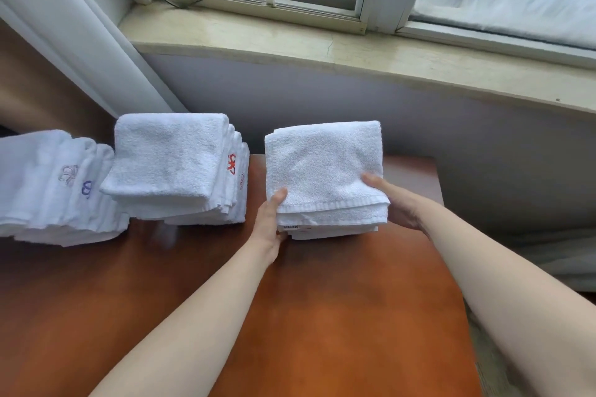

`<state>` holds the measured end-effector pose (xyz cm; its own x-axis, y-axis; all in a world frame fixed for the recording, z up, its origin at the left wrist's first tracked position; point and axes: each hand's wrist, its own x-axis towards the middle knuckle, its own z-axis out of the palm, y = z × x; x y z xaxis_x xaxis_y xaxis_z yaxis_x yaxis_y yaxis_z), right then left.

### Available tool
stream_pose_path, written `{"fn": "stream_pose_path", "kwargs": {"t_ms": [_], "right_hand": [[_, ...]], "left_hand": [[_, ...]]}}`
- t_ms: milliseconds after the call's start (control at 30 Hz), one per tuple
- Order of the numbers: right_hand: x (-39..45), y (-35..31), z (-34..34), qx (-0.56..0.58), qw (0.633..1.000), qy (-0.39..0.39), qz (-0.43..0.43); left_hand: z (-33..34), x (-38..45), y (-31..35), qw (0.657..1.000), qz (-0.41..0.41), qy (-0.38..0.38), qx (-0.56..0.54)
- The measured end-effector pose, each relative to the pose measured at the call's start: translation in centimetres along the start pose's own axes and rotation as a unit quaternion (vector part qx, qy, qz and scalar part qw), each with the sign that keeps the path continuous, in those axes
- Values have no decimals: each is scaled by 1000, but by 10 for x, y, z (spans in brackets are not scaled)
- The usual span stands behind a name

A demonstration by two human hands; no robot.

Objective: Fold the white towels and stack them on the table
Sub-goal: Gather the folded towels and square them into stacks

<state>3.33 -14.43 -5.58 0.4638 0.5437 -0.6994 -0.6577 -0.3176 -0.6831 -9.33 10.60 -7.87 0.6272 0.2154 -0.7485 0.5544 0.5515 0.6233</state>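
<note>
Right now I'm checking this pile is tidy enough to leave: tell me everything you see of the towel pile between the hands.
The towel pile is white terry cloth, a few folded squares stacked fairly evenly, hemmed edges toward the person, a small label at the lower front. It sits on the brown table. The left hand and right hand hold its sides, thumbs on top.

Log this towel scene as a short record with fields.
surface: wooden table below a window sill
held stack: folded white towels, gripped at both near corners
left hand: thumb on top
right hand: thumb on top
middle stack: red embroidery on its side
far-left stack: leaning, purple and blue embroidery
</note>
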Motion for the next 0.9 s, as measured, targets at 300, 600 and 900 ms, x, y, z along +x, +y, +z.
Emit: {"fn": "stream_pose_path", "kwargs": {"t_ms": [300, 600, 900], "right_hand": [[22, -10, 44, 6, 1000, 0, 8], [35, -21, 79, 2, 1000, -13, 1], [23, -30, 84, -33, 998, 42, -16]], "left_hand": [[-19, -41, 9, 956, 79, 280, 17], [-45, -42, 53, 652, 442, 31, 615], [-60, -54, 61, 669, 489, 23, 559]]}}
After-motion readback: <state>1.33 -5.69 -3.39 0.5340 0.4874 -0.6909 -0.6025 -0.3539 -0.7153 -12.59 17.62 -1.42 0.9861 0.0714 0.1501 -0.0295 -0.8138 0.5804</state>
